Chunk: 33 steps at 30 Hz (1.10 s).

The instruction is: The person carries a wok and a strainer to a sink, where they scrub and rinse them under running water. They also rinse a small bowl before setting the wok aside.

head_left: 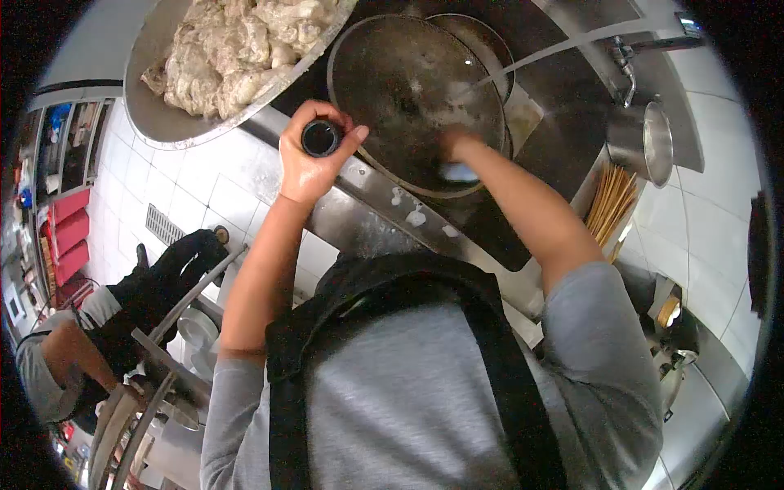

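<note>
A single head-worn camera looks steeply down, close above the left hand (313, 163) and right hand (456, 147), the wok (408, 82) just beyond them.

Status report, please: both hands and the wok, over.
Left hand shut on black handle at wok rim. Right hand inside wok, blurred, grip unclear. Metal bowl of pale pieces close beside left hand.

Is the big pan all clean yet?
Not yet, it seems. Done: soap looks applied, with foam blobs on the stove edge. In hand: the left hand grips the pan handle while the right hand rubs inside the pan. Left: probably rinsing, and the bowl of pale meat looks uncooked.
</note>
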Tool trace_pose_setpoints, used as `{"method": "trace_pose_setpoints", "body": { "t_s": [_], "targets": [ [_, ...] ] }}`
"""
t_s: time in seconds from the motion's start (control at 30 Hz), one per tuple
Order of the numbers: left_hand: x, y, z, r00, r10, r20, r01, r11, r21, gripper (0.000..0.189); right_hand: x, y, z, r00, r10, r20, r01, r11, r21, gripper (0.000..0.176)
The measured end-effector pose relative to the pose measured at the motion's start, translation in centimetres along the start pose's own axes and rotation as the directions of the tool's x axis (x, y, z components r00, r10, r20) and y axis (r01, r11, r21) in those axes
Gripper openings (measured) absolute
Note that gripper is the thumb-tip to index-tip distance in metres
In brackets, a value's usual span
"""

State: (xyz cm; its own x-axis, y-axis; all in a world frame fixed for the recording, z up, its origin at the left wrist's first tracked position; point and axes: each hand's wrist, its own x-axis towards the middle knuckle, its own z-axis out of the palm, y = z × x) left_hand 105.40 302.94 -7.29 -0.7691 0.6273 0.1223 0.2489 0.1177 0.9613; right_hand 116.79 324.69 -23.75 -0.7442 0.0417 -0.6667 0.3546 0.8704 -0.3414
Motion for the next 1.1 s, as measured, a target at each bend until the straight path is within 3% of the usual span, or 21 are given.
{"method": "trace_pose_setpoints", "body": {
  "t_s": [0.07, 0.1, 0.17, 0.2, 0.27, 0.3, 0.33, 0.4, 0.47, 0.7, 0.73, 0.77, 0.83, 0.93, 1.0, 1.1],
  "targets": [
    [-0.1, 0.0, 0.0, 1.0, 0.002, -0.004, -0.002, 1.0, 0.025, 0.023, 0.6, 0.1, 0.4, 1.0, 0.015, 0.027, -0.014, 1.0, -0.017, 0.031],
    [0.0, 0.0, 0.1, 1.0, 0.004, -0.001, -0.004, 0.999, 0.04, 0.023, -0.3, -4.0, -1.6, 1.0, 0.001, 0.006, 0.0, 0.998, -0.071, 0.032],
    [0.1, -0.2, 0.1, 1.0, -0.012, -0.012, 0.012, 1.0, 0.013, 0.023, 1.0, -4.7, -1.2, 0.991, -0.137, -0.01, 0.135, 0.988, -0.074, 0.034],
    [0.0, -0.3, 0.2, 1.0, -0.022, -0.015, 0.022, 1.0, 0.0, 0.023, 4.3, -2.2, 1.6, 0.966, -0.257, -0.009, 0.257, 0.966, -0.02, 0.035],
    [-0.1, 0.0, 0.1, 1.0, -0.02, 0.0, 0.02, 1.0, 0.004, 0.023, 2.3, -1.3, 1.1, 0.953, -0.293, -0.073, 0.297, 0.954, 0.05, 0.035],
    [-0.2, 0.0, 0.1, 1.0, -0.021, 0.004, 0.021, 1.0, 0.004, 0.023, -1.7, -2.2, -1.0, 0.97, -0.21, -0.119, 0.219, 0.973, 0.07, 0.034],
    [-0.2, 0.0, 0.1, 1.0, -0.008, -0.002, 0.008, 1.0, 0.013, 0.023, -1.7, -1.2, -1.4, 0.998, -0.054, 0.016, 0.054, 0.999, 0.004, 0.036],
    [-0.2, 0.1, 0.3, 1.0, 0.014, -0.016, -0.013, 0.999, 0.031, 0.022, 1.1, -0.4, 1.9, 0.996, -0.073, 0.049, 0.081, 0.978, -0.19, 0.039],
    [0.0, 0.0, 0.3, 1.0, 0.005, -0.018, -0.005, 1.0, 0.024, 0.023, 1.8, -3.4, 1.1, 0.99, -0.033, 0.137, 0.079, 0.936, -0.343, 0.039],
    [-0.1, 0.2, 0.1, 1.0, -0.009, -0.003, 0.009, 0.998, 0.056, 0.023, -3.3, -4.6, -2.8, 0.994, 0.112, 0.008, -0.11, 0.981, -0.159, 0.035],
    [0.0, 0.2, 0.2, 1.0, -0.01, -0.002, 0.01, 0.999, 0.041, 0.023, -3.3, -6.2, -2.5, 0.989, -0.037, 0.146, 0.117, 0.798, -0.591, 0.026],
    [0.1, 0.1, 0.2, 1.0, -0.013, -0.001, 0.013, 1.0, 0.026, 0.023, -4.7, -6.3, -2.5, 1.0, -0.006, 0.03, 0.009, 0.994, -0.111, 0.023],
    [-0.2, 0.0, 0.2, 1.0, -0.023, 0.002, 0.023, 0.999, 0.029, 0.023, -4.2, -5.3, -1.5, 0.996, -0.089, -0.013, 0.088, 0.996, -0.028, 0.025],
    [0.0, -0.2, 0.1, 1.0, -0.007, -0.01, 0.008, 0.998, 0.06, 0.023, 0.0, -3.0, -0.5, 0.986, 0.15, -0.075, -0.155, 0.986, -0.062, 0.034],
    [0.2, -0.6, 0.0, 1.0, 0.017, -0.004, -0.016, 0.998, 0.059, 0.023, -1.4, -2.3, 1.1, 0.987, -0.049, -0.15, 0.027, 0.989, -0.143, 0.036],
    [0.0, -0.2, 0.2, 0.999, -0.03, -0.022, 0.031, 0.998, 0.05, 0.022, -2.8, -2.9, -0.2, 0.984, -0.156, -0.079, 0.134, 0.962, -0.236, 0.036]
  ]
}}
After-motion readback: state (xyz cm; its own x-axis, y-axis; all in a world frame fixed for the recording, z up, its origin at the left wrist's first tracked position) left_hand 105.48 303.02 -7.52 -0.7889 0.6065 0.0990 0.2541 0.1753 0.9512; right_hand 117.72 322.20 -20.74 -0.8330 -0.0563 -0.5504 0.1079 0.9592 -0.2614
